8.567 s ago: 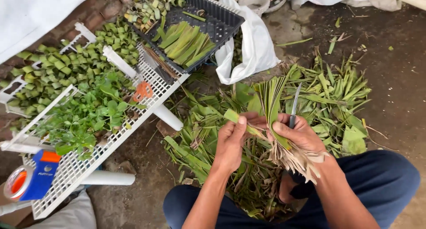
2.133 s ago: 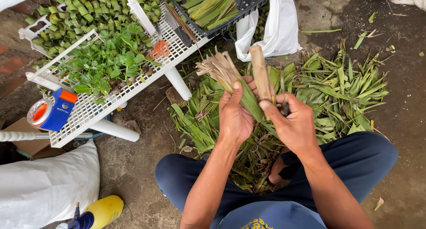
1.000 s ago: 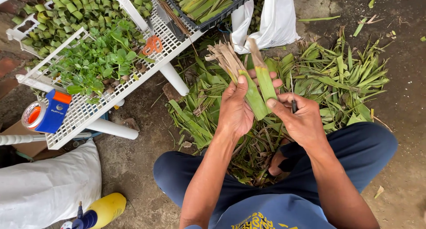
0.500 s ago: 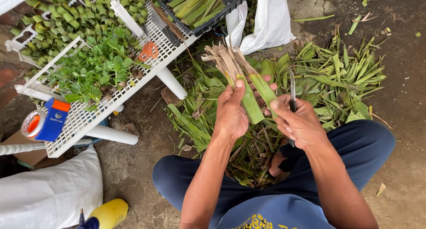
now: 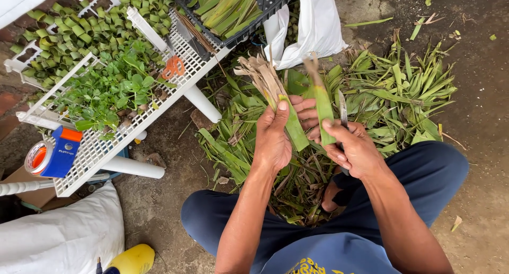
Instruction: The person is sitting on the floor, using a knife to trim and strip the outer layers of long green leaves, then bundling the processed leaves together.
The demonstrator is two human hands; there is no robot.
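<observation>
Your left hand (image 5: 273,141) grips a limp, light leaf bundle (image 5: 275,101); your right hand (image 5: 352,149) clasps a stiffer stalk (image 5: 322,101) and knife (image 5: 343,108), best held low.

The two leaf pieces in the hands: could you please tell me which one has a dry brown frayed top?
The one in the left hand: that leaf piece ends in dry brown shreds, while the right hand's piece is one narrow green strip.

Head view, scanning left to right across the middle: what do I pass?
Tape dispenser → leafy green sprigs on the white rack → left hand holding a leaf strip → right hand with the knife → pile of cut leaves.
</observation>
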